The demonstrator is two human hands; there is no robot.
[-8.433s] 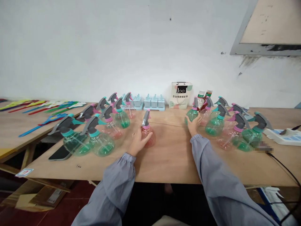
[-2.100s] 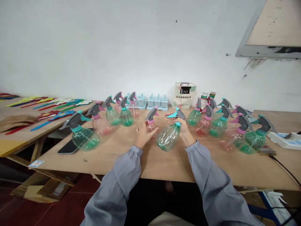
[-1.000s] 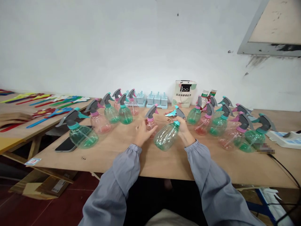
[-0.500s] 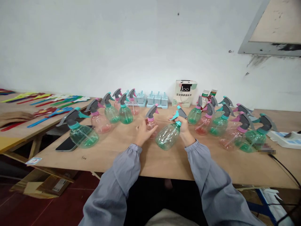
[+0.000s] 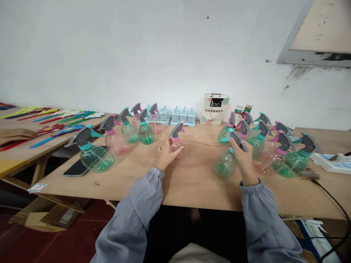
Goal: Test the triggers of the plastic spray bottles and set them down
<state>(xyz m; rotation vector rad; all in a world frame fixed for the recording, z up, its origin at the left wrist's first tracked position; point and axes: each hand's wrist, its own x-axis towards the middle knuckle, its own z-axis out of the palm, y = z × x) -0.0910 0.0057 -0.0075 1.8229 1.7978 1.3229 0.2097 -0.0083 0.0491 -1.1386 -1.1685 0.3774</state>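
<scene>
My left hand [image 5: 168, 155] is wrapped round the body of a pink spray bottle [image 5: 177, 143] that stands near the middle of the table. Gripped at its grey head by my right hand [image 5: 244, 155] is a green spray bottle [image 5: 225, 163], blurred by motion and slightly tilted, its teal trigger pointing left. Close behind and beside the right hand is a group of several pink and green spray bottles [image 5: 270, 160]. Another such group, with a clear green spray bottle [image 5: 97, 159] in front, stands on the left side.
A dark phone [image 5: 74, 168] lies by the left front bottle. Pale blue moulds [image 5: 183, 116] and a paper bag [image 5: 214, 109] stand along the wall. On the left table [image 5: 16, 155] lie colourful hand-shaped pieces near another person's hand [image 5: 16, 136]. A cable [image 5: 330, 193] runs down at right.
My right hand has carried the green spray bottle rightward, away from the pink one and toward the right group. My left hand stays on the pink spray bottle.
</scene>
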